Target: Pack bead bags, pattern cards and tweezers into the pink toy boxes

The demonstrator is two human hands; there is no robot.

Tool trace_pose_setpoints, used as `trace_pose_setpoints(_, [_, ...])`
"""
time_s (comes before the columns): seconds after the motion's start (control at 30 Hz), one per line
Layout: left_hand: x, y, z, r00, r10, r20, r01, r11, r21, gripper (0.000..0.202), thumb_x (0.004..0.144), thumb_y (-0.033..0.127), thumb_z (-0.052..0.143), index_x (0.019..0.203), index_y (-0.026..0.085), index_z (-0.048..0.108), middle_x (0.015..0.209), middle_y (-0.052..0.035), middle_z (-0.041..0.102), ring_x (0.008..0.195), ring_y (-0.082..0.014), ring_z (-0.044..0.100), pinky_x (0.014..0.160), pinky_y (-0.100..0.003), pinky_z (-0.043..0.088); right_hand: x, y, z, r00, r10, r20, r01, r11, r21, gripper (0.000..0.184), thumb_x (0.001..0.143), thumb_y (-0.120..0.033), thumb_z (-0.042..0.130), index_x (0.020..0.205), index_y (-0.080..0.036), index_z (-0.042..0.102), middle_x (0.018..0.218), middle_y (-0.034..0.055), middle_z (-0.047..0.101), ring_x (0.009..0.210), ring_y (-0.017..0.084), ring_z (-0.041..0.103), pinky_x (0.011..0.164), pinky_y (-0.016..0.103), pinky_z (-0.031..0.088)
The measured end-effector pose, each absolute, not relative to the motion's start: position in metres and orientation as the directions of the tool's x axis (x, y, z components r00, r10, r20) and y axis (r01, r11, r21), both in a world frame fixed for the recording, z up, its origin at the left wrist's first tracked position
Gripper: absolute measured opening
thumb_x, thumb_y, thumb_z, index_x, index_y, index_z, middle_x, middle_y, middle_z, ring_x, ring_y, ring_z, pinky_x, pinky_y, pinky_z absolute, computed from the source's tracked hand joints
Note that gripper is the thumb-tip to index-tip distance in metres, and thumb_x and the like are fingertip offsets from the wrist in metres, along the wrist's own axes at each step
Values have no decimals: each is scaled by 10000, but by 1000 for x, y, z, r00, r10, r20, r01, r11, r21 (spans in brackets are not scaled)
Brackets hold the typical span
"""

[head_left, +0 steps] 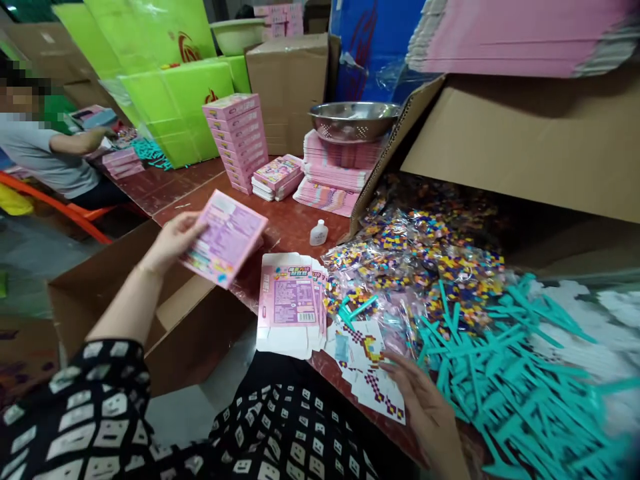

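My left hand (173, 241) grips a pink printed box (225, 238) by its left edge, held up over an open cardboard carton (165, 313) beside the table. My right hand (425, 403) lies low at the table's near edge, fingers spread and flat, touching a small pile of printed pattern cards (373, 370) and the edge of a heap of teal plastic tweezers (505, 373). A stack of flat, unfolded pink boxes (290, 303) lies between my hands. Clear bags of coloured beads (425, 267) are piled behind the cards.
A small white bottle (319, 233) stands on the red table (285, 220). Stacked pink boxes (240, 140), flat packs under a steel colander bowl (353, 120), a large carton flap (530, 140) and green bags (175, 113) sit further back. Another person (45, 150) sits at far left.
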State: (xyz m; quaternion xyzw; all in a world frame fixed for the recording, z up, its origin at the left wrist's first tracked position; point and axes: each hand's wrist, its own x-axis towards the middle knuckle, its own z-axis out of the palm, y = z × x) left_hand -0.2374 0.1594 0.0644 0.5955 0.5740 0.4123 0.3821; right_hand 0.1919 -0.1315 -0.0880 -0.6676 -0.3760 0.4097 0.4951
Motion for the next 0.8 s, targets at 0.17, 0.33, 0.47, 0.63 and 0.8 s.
trace_pose_setpoints(0.17, [-279,263,81,-24,991,-131,476,126,870,533,706,467,805,1074,110,660,858,-65,719,688,-172,634,703,-340,546,153,-121,-102,276,947,-166,265,-241,-934,388,815,-544,627,1001,-216,723,1075,107,731,964,246,705,864,338,583])
trace_pose_setpoints(0.33, [-260,274,74,-108,986,-129,653,168,739,460,747,382,766,1069,72,661,1058,-154,708,1066,-323,621,968,-487,477,131,-126,-102,211,971,-110,337,-177,-924,317,866,-469,594,993,-210,727,1028,102,731,923,225,700,864,340,577])
trace_pose_setpoints(0.47, [-214,185,43,-109,956,274,684,-128,718,460,959,409,480,1306,110,517,1358,-151,563,1340,-298,441,1144,-518,308,122,-96,-87,128,992,17,385,-34,-922,236,911,-383,559,876,-210,716,889,79,723,847,211,681,801,337,565])
trace_pose_setpoints(0.63, [-137,30,-72,329,919,217,625,-384,680,675,764,392,744,1375,237,502,1512,-146,408,1416,-411,299,1164,-590,286,88,37,-72,-80,982,170,476,187,-859,176,907,-164,527,960,-153,694,960,67,679,895,160,642,845,292,515])
trace_pose_setpoints(0.8, [-114,-4,-134,88,982,165,647,-182,741,861,730,484,765,1447,211,376,1585,-215,211,1459,-415,122,1194,-597,132,52,154,-69,-172,985,-2,641,110,-760,281,566,-113,846,806,-77,703,838,13,668,886,149,608,876,255,454])
